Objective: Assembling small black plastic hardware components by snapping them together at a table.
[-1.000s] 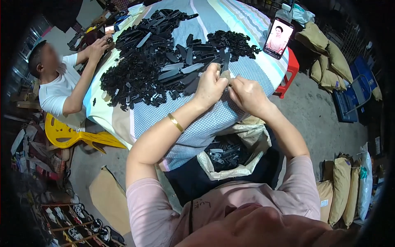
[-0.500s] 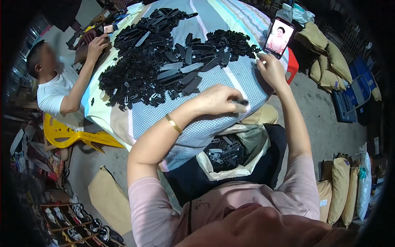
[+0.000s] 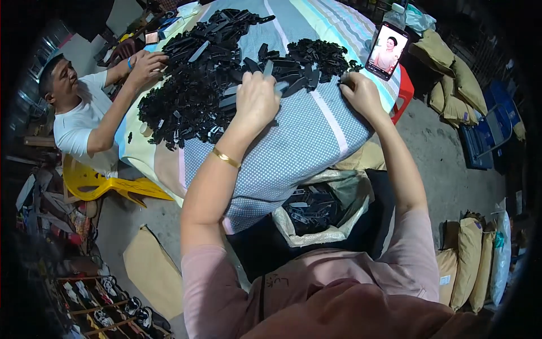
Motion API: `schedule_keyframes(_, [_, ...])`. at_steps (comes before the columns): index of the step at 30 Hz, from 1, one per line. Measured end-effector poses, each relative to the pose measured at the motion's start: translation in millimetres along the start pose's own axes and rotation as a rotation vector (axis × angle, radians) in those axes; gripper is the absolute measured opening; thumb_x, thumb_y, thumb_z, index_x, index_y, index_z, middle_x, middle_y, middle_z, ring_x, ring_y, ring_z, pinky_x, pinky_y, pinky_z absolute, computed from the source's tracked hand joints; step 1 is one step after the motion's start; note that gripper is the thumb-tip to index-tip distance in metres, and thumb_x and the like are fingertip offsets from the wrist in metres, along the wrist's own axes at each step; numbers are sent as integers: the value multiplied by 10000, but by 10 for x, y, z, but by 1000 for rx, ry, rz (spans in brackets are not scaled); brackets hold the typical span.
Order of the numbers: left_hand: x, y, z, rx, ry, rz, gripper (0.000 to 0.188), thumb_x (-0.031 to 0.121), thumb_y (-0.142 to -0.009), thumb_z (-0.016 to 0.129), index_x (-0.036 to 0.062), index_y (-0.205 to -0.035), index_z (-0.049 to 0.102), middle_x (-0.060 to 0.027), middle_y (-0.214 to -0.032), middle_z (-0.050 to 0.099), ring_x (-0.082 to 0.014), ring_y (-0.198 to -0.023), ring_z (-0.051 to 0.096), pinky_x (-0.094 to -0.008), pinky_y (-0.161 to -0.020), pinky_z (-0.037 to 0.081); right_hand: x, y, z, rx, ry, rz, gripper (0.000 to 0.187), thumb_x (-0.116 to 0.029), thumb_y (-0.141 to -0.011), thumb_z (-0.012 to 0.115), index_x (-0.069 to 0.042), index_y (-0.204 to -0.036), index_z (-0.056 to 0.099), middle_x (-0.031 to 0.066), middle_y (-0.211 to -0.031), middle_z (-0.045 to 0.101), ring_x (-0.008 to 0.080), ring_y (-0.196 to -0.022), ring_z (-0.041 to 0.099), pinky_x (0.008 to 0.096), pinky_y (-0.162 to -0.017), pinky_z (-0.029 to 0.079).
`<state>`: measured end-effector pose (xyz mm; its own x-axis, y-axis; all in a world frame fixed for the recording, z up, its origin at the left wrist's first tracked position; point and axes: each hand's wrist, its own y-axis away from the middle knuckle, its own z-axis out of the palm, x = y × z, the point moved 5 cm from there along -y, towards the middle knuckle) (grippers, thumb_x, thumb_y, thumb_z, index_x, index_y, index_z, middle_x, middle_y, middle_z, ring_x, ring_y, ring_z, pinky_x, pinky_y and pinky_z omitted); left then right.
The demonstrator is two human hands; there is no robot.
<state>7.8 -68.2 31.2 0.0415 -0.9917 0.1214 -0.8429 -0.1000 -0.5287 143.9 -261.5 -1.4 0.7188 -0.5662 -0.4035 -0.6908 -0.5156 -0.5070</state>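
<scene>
My left hand (image 3: 258,100) is over the near side of the heap, its fingers closed around a flat, dark, elongated plastic piece (image 3: 269,69) that sticks up past the fingertips. Around it lie several long black plastic pieces (image 3: 293,86). At the near right edge of a pile of small black plastic parts (image 3: 319,55), my right hand (image 3: 362,93) has its fingers curled together; what they pinch, if anything, is hidden. Below the table edge, an open woven sack (image 3: 322,236) in my lap holds black plastic pieces (image 3: 310,208).
A patterned cloth (image 3: 282,152) covers the table. A phone (image 3: 387,52) leans against a bottle (image 3: 395,17) at the right. Across to the left, a co-worker (image 3: 84,121) handles parts beside a large black heap (image 3: 186,96). Stuffed sacks (image 3: 467,90) and a blue trolley (image 3: 488,133) stand right.
My left hand has moved up and left, from above the table's near edge to the long black pieces. My right hand has shifted slightly left. The co-worker's hands are now together at the heap.
</scene>
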Motion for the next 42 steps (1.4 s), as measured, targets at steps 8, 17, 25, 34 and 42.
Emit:
schedule_keyframes(8, [2, -37, 235, -519, 1553, -478, 338, 237, -846, 602, -9, -1065, 523, -46, -901, 609, -100, -773, 583, -209, -603, 463, -490, 288, -33, -424, -1005, 254, 313, -135, -874, 542, -33, -1170, 525, -4, -891, 529, 70, -742, 514, 224, -667, 463])
schedule_keyframes(17, [336, 42, 287, -615, 1848, -345, 318, 249, -886, 541, 38, -1123, 516, -30, -881, 592, -107, -755, 600, -235, -640, 520, -794, 367, -103, -204, -1174, 208, 213, -141, -862, 578, -5, -1023, 541, 16, -804, 557, 77, -657, 553, 198, -595, 480])
schedule_keyframes(25, [376, 54, 264, -524, 1759, -306, 274, 201, -901, 518, 33, -1118, 516, -43, -883, 605, -106, -735, 607, -229, -647, 521, -831, 371, -135, -127, -1092, 247, 230, -138, -905, 499, -1, -1070, 584, 8, -722, 562, 51, -575, 518, 176, -512, 447])
schedule_keyframes(34, [359, 67, 305, -457, 1698, -332, 238, 219, -896, 529, 19, -1025, 549, -34, -845, 600, -101, -702, 599, -218, -608, 512, -1048, 424, -304, 242, -281, -315, 188, -54, -798, 567, 11, -967, 617, 141, -744, 601, 237, -600, 578, 298, -545, 462])
schedule_keyframes(42, [378, 65, 318, -370, 1173, -266, 233, 157, -870, 508, -70, -920, 494, -40, -593, 542, -87, -485, 552, -210, -410, 430, -1046, 500, -253, 70, -152, -359, 220, -30, -746, 559, 24, -958, 532, 158, -709, 515, 319, -614, 547, 371, -553, 455])
